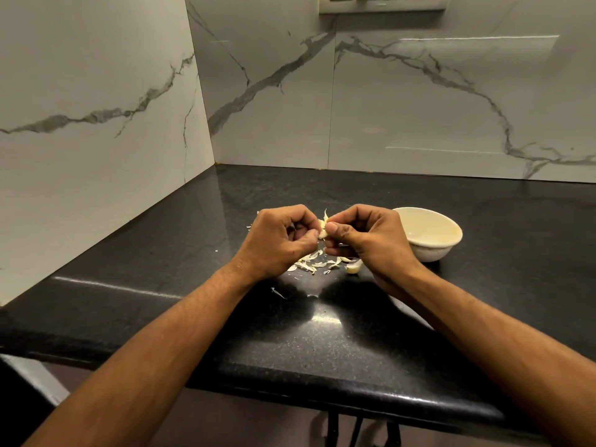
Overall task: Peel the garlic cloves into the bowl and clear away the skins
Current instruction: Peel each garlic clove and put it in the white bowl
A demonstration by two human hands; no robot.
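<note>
Pinching pale garlic clove [323, 233], skin seemingly part-lifted: left hand [281, 241], right hand [364, 240].

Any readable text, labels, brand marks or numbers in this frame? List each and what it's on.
None can be read.
The bowl shows no print or mark on its visible wall.
The switch plate at the top edge is cut off; no lettering shows.
The countertop, the marble-pattern wall tiles and the garlic skins bear no text.

No text, label or number can be read anywhere.
</note>
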